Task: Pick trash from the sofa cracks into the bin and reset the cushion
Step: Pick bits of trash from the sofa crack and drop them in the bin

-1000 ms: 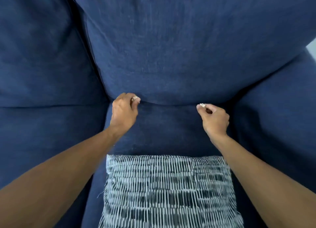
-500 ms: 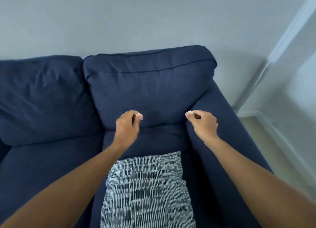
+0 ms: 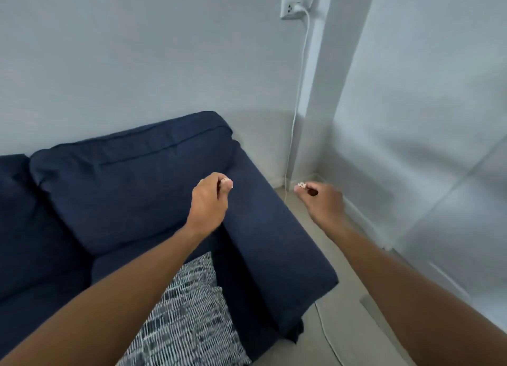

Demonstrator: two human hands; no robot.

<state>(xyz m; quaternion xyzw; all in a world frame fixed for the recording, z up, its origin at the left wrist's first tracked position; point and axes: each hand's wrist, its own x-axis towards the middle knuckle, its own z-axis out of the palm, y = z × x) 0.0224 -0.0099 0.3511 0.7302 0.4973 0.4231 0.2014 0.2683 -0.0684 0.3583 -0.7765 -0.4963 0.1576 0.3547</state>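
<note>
My left hand hovers above the navy sofa's armrest, pinching a small pale scrap of trash between thumb and forefinger. My right hand is out past the armrest, over the floor, and pinches a second small white scrap at its fingertips. The navy back cushion stands upright against the wall. A black-and-white patterned throw cushion lies on the seat below my left forearm. No bin is in view.
A white cable hangs from a wall socket down to the beige floor and trails along beside the sofa. Grey walls meet in a corner to the right of the sofa.
My view has swung right from the sofa crack toward the room corner. Both hands lifted away from the crack and moved right, each still pinching its scrap; the right one now is beyond the armrest.
</note>
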